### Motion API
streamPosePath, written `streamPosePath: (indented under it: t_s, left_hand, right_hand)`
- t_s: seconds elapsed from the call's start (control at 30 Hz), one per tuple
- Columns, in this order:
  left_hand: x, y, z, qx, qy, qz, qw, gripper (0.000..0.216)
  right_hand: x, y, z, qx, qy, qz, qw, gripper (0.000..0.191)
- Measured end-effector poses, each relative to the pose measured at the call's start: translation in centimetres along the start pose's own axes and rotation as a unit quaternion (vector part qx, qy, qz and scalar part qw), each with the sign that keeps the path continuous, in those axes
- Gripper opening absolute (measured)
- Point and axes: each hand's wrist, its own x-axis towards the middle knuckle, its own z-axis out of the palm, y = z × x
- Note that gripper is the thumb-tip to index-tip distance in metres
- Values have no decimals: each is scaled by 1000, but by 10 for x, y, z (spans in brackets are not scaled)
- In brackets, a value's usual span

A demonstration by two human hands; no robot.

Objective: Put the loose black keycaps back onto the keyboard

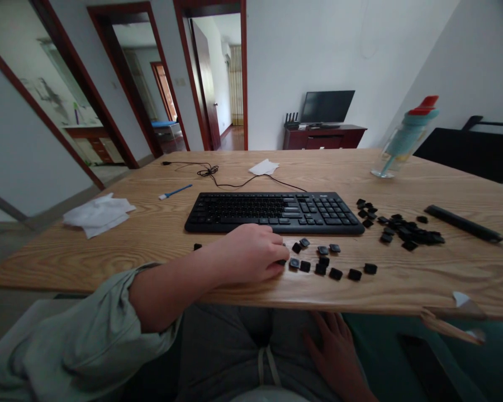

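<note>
Keycaps (318,262) lie loose along the near edge of the wooden table (151,245), a scattered row in the lower centre of the frame, just in front of the black keyboard (272,212). We note the left hand (251,254) resting on the table at centre frame, knuckles up, fingers curled together with the tips at the leftmost caps of that row; whether a cap is pinched under the fingertips we cannot tell, since the hand covers them. One stray cap (197,246) sits apart to the left of the wrist. A second, denser pile of keycaps (402,229) lies right of the keyboard, in the centre right of the frame, with a long black bar (463,223) beyond it; we judge the two groups are kept separate as a sorting, and the near row set within easy reach. The right hand (335,349) lies below the table edge, at lower centre, flat on the lap with fingers loosely spread and holding nothing. Farther back: a crumpled white cloth (98,214) at left, a blue pen-like tool (175,192), the keyboard's cable (218,176), a folded white paper (264,166), and a water bottle (404,139) at upper right.
</note>
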Motion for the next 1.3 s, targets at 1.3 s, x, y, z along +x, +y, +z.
streamPosePath:
  t_s: [1.3]
  left_hand:
    - [-73,-175,-5,16,-28,-221,975,24]
  right_hand:
    - [0,1,4,21,18,6,1000,51]
